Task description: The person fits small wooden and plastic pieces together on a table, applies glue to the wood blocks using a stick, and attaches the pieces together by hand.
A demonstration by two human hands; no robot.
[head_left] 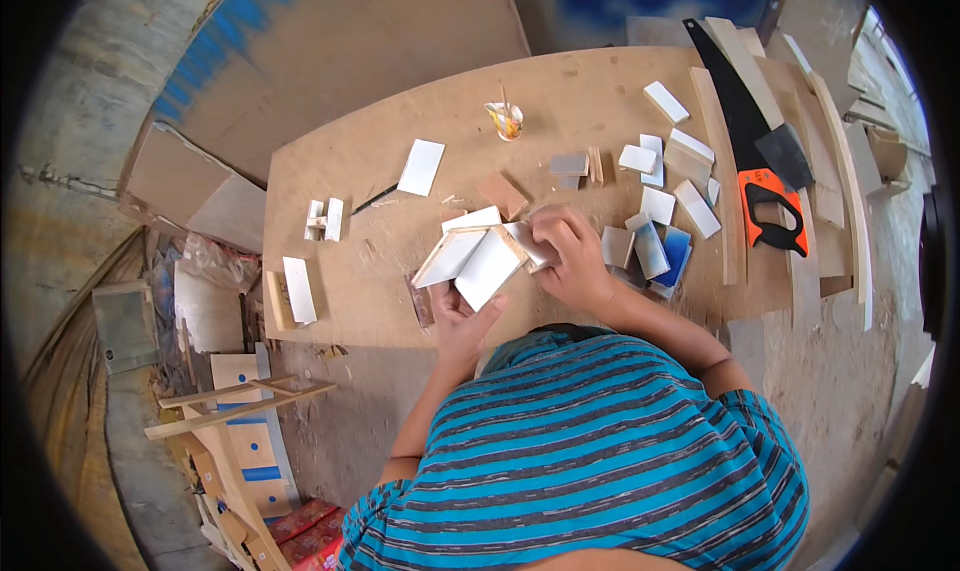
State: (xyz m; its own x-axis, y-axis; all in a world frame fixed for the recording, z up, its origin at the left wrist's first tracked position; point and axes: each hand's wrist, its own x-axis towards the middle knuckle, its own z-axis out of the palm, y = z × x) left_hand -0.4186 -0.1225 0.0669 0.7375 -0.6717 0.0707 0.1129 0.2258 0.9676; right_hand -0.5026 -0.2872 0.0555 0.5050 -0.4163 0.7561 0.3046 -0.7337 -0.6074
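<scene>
A small assembly of white-faced plywood pieces (478,259) lies near the front edge of the brown wooden table (380,191). My left hand (462,316) grips its lower edge from below, thumb against the white panel. My right hand (567,256) presses on the assembly's right end, fingers curled over a pale piece there. My blue striped shirt hides both forearms' lower parts.
Several white and blue-tinted offcuts (655,241) lie right of my hands. A handsaw with an orange handle (760,161) rests at the far right beside long wood strips (720,161). A small cup with a stick (506,121) stands at the back. Scrap boards (235,411) lie on the floor to the left.
</scene>
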